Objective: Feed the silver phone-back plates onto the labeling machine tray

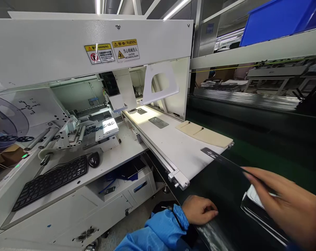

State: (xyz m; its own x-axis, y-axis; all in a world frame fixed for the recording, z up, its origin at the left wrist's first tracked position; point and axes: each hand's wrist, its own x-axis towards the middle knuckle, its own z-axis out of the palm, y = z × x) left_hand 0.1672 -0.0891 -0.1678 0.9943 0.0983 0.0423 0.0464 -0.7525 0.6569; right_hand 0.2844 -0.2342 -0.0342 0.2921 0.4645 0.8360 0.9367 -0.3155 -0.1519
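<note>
My right hand (288, 198) pinches the near end of a thin dark flat panel with cutouts (220, 158). The panel's far end is over the outer end of the white conveyor belt (170, 146). My left hand (199, 210), in a blue sleeve, rests with curled fingers at the edge of the dark green work surface (225, 188); nothing shows in it. Partly hidden under my right hand is a stack of dark and white rounded-corner pieces (254, 197). Another grey panel with cutouts (158, 122) lies flat on the belt, and a smaller dark one (141, 111) sits further in, under bright light.
A cream guide board (205, 134) spans the belt's right side. The white machine (69, 48) carries warning labels and a reel of black parts (6, 138). A keyboard (53, 177) and mouse (94, 159) lie left; a blue bin (280, 22) stands on a shelf upper right.
</note>
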